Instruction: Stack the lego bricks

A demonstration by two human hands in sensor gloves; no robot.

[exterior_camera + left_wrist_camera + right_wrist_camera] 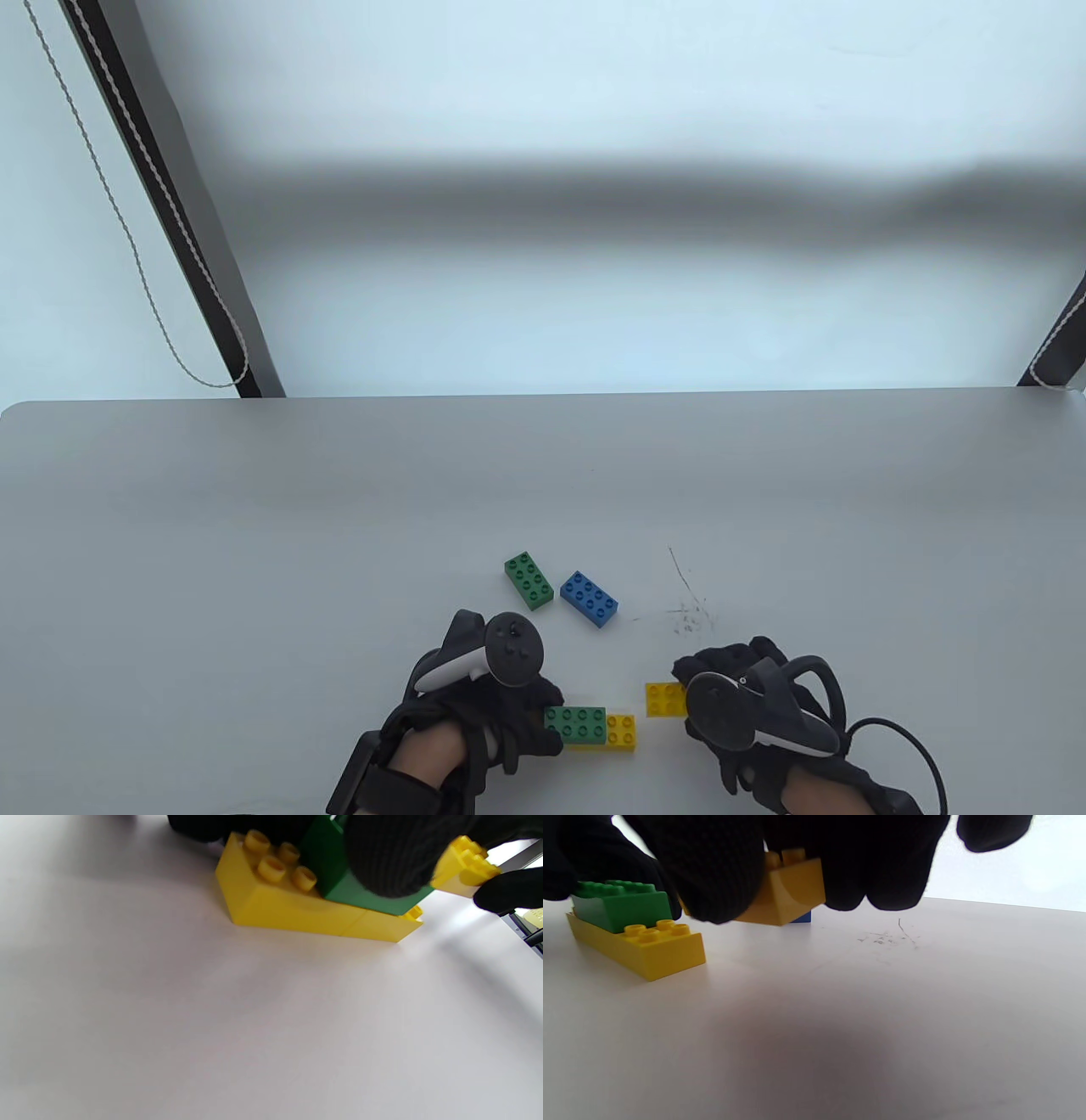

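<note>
A green brick [576,723] sits on a long yellow brick [620,731] near the table's front edge; the yellow one sticks out to the right. My left hand [509,722] holds this stack at its left end, fingers on the green brick [339,882]. My right hand [738,705] grips a second yellow brick [665,699] and holds it just above the table [254,552], right of the stack; it also shows in the right wrist view [785,895]. A loose green brick [529,581] and a blue brick [589,598] lie farther back.
A patch of dark scratch marks [687,611] is on the table behind my right hand. A cable [916,747] runs from the right glove. The table's far edge [543,396] lies well beyond the bricks.
</note>
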